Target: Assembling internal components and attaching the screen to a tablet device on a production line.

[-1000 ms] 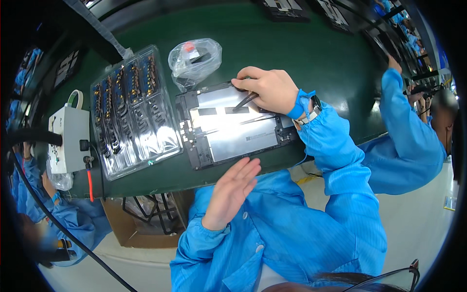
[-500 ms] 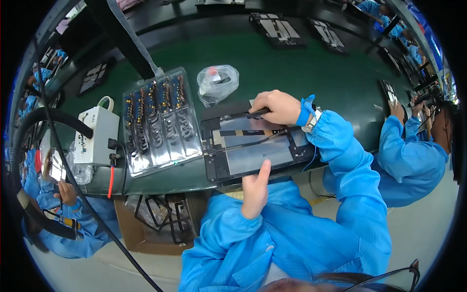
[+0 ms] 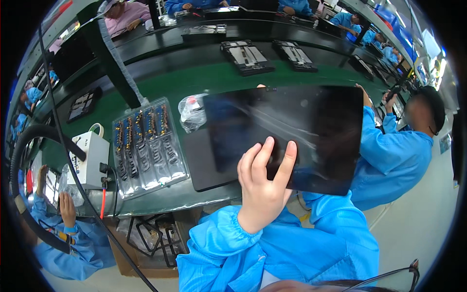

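Observation:
A tablet [image 3: 321, 141] is raised off the bench and tilted, its glossy black screen toward me. My left hand [image 3: 265, 187] lies against the lower middle of the screen, fingers spread and stretched out. Behind the tablet, my right hand [image 3: 261, 86] is almost wholly hidden; only a bit of a finger shows at the top edge, where it holds the tablet up. Below the tablet's left side, a dark flat pad [image 3: 200, 168] rests on the green bench [image 3: 199, 202].
A clear tray of small circuit parts [image 3: 148, 146] lies left of the pad. Beyond stand a plastic bag [image 3: 192, 114] and a white box [image 3: 92, 158]. Opened tablets [image 3: 248, 57] lie farther back. A cardboard box [image 3: 129, 265] sits below the bench edge. Co-workers sit on both sides.
The opened tablet, lying with its inside up, has been lifted and turned screen toward me. The right hand went from its top side to behind it; the left now touches the screen.

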### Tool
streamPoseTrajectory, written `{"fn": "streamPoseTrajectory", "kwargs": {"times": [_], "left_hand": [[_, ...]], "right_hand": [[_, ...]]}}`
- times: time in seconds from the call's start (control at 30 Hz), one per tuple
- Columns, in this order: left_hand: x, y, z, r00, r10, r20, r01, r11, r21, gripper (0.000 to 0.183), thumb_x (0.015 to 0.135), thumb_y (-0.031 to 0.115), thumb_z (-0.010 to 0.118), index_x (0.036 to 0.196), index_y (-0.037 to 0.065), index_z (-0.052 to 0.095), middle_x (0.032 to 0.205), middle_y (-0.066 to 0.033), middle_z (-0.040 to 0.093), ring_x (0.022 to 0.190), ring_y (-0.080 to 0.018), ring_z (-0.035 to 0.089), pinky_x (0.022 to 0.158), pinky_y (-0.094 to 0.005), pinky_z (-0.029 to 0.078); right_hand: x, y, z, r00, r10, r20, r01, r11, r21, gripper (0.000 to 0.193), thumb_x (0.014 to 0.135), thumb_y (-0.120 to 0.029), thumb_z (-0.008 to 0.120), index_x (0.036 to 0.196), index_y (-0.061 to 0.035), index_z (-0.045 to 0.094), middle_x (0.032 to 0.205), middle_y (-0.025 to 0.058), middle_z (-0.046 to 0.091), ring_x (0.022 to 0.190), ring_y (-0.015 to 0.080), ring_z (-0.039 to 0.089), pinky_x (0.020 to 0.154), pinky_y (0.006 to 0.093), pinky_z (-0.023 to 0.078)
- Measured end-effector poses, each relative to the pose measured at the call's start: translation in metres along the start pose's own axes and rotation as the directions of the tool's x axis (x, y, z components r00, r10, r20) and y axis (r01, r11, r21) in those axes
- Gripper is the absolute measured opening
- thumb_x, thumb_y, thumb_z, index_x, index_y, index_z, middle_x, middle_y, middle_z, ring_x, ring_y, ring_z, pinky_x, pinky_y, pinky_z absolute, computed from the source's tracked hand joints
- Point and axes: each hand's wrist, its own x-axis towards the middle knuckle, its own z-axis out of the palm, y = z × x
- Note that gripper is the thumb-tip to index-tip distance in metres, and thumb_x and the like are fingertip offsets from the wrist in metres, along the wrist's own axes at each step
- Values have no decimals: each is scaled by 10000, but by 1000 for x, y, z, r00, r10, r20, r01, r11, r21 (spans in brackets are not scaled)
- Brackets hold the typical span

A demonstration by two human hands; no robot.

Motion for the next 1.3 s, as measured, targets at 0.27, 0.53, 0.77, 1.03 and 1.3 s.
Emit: {"fn": "streamPoseTrajectory", "kwargs": {"times": [0.27,0.53,0.77,1.03,1.3], "left_hand": [[-18,1,2,997,68,36,-77,931,357,705,520,51,717,1194,206,576,1257,-126,406,1091,-326,402,909,-456,368],[-40,-26,15,862,-481,163,493,714,-498,124,832,63,611,912,-24,571,822,-79,603,690,-191,561,668,-310,455],[-58,-54,40,419,-740,526,387,-379,-841,258,917,135,509,1139,3,505,1110,-88,555,987,-193,555,861,-355,462],[-88,-76,-54,363,-276,890,929,35,-368,290,921,143,456,1179,29,524,1186,-104,557,1091,-179,533,854,-293,441],[-92,-92,-86,781,-608,139,537,769,347,379,778,39,556,1150,-25,541,982,-122,499,848,-274,483,743,-358,399]], "right_hand": [[3,-4,3,990,-130,-54,124,987,-105,364,795,72,436,1124,18,582,1157,178,573,1069,238,548,928,307,401],[29,-22,-2,911,-135,389,352,745,-566,427,691,105,469,1068,-31,616,1113,168,589,940,271,607,807,296,478],[8,53,9,777,318,543,216,675,-705,434,632,78,508,1041,-17,617,1077,123,587,828,255,620,739,306,510],[-8,45,12,792,401,461,110,648,-753,453,645,110,481,1055,-28,617,1216,83,514,749,184,610,680,274,495],[-76,17,-53,745,664,-61,-398,369,-840,366,829,-185,601,1127,21,555,969,161,572,918,276,566,806,318,450]]}}
